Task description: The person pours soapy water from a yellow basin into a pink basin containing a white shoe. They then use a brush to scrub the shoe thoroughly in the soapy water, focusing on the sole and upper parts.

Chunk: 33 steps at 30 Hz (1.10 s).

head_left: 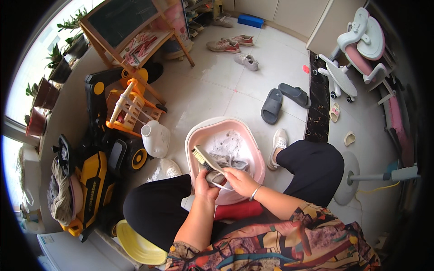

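Observation:
My right hand (241, 183) grips the handle of a scrubbing brush (207, 160) with pale and dark bristles. Just below it, my left hand (206, 189) holds a grey-brown shoe (215, 177) with a white edge; the hands and brush partly cover it. Both are over the near part of a pink plastic basin (257, 159) on the floor between my legs. Suds and water lie in the basin, with a wet grey shoe with laces (240, 164) in it. A silver bangle circles my right wrist.
A white plastic jug (156, 139) and a toy excavator (93, 189) stand left of the basin. Grey slides (272, 105) and several shoes (247, 61) lie beyond it. A yellow basin (140, 245) is at the lower left, a swivel chair (364, 50) at the upper right.

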### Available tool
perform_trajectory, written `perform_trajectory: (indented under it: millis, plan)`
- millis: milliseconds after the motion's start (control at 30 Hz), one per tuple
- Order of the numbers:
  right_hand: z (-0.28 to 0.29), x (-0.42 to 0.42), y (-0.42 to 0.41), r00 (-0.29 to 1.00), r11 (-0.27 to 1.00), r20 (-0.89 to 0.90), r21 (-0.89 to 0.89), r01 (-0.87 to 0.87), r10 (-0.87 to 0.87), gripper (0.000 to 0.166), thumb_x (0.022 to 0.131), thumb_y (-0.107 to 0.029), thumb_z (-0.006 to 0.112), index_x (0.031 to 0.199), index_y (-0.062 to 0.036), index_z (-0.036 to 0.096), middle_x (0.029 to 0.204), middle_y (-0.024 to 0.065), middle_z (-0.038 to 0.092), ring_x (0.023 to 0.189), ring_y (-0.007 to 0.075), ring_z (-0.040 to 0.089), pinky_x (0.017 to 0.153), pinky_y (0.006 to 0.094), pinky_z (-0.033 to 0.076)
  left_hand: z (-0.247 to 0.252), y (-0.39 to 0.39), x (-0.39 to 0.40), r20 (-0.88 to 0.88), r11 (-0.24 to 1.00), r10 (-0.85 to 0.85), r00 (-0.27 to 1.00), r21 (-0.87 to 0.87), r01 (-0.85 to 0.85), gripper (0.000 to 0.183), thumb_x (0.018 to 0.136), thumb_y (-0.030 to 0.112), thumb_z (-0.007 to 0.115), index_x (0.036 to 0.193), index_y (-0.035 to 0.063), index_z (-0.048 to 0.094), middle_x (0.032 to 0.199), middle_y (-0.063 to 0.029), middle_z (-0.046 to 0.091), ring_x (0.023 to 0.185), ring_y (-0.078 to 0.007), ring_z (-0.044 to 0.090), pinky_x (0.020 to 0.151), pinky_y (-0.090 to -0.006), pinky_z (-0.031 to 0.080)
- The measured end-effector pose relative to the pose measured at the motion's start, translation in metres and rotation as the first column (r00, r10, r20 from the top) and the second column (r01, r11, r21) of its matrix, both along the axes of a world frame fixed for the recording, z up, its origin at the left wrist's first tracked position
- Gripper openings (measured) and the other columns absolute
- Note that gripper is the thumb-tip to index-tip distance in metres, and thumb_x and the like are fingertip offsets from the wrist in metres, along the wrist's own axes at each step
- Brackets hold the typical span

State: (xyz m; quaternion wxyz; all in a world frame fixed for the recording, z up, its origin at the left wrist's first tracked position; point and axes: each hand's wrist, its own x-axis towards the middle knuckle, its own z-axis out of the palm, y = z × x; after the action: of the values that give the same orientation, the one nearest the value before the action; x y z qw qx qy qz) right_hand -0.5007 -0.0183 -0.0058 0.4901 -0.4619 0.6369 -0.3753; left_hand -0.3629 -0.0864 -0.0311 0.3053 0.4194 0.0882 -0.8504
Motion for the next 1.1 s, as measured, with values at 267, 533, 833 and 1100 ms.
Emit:
perform_trajectory:
  millis: [267, 533, 833, 1100]
  plan:
    - [-0.021, -0.049, -0.006, 0.975, 0.973, -0.140, 0.135, 0.189, -0.171, 0.038, 0.094, -0.019, 0.042, 0.129, -0.0032, 0.047, 0.109, 0.0183, 0.062, 0.100, 0.0284, 0.061, 0.088, 0.0342, 0.046, 0.004, 0.002, -0.014, -0.043, 0.989, 0.025, 0.999, -0.146, -0.031, 0.047, 0.083, 0.025, 0.050, 0.127, 0.0110, 0.045, 0.128, -0.0107, 0.050, 0.119, -0.0321, 0.046, 0.097, -0.0543, 0.036]
    - [0.023, -0.028, -0.005, 0.891, 0.933, -0.355, 0.317, -0.170, 0.282, 0.042, 0.092, -0.020, 0.044, 0.134, -0.0185, 0.044, 0.087, 0.0224, 0.063, 0.077, 0.0373, 0.062, 0.071, 0.0420, 0.049, -0.036, 0.005, -0.027, 0.265, 0.990, 0.033, 0.964, -0.139, 0.004, 0.035, 0.091, 0.030, 0.048, 0.124, 0.0192, 0.044, 0.121, -0.0052, 0.053, 0.111, -0.0288, 0.051, 0.084, -0.0558, 0.045]
    - [-0.043, -0.027, -0.039, 0.691, 0.862, -0.570, 0.481, -0.159, 0.445, 0.041, 0.093, -0.026, 0.040, 0.134, -0.0280, 0.042, 0.073, 0.0214, 0.062, 0.068, 0.0393, 0.061, 0.063, 0.0487, 0.048, -0.056, 0.012, -0.022, 0.426, 0.990, 0.125, 0.896, -0.105, -0.088, 0.034, 0.089, 0.009, 0.052, 0.123, 0.0066, 0.047, 0.113, -0.0100, 0.057, 0.096, -0.0245, 0.059, 0.078, -0.0390, 0.052]
    - [-0.076, -0.044, -0.112, 0.779, 0.770, -0.512, 0.635, 0.058, 0.363, 0.043, 0.094, -0.024, 0.033, 0.137, -0.0241, 0.038, 0.100, 0.0201, 0.063, 0.090, 0.0360, 0.061, 0.080, 0.0454, 0.048, -0.052, 0.007, -0.033, 0.437, 0.989, 0.104, 0.893, -0.144, -0.045, 0.034, 0.090, 0.020, 0.054, 0.122, 0.0099, 0.046, 0.113, -0.0088, 0.056, 0.099, -0.0253, 0.059, 0.076, -0.0450, 0.053]
